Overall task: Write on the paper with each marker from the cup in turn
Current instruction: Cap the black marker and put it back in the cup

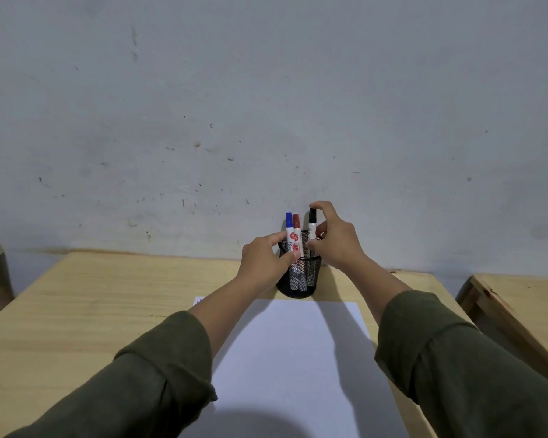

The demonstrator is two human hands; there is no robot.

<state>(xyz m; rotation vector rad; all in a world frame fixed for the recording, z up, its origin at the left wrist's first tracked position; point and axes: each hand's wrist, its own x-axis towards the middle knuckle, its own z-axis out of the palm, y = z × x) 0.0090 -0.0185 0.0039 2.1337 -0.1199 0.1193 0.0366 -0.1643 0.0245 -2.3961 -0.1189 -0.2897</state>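
Sleeves frame blank paper [298, 358] nearest the camera. Beyond it, the right hand [336, 240] pinches the black-capped marker [312, 224] by cap and barrel; whether firmly cannot be told. That marker stands upright in the mesh cup [310, 279], so likely lifts straight up. The left hand [264, 260] grips the cup's rim, steadying it.

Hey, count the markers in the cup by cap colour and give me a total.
Blue cap: 1
Red cap: 1
Black cap: 1
Total: 3 markers in the cup
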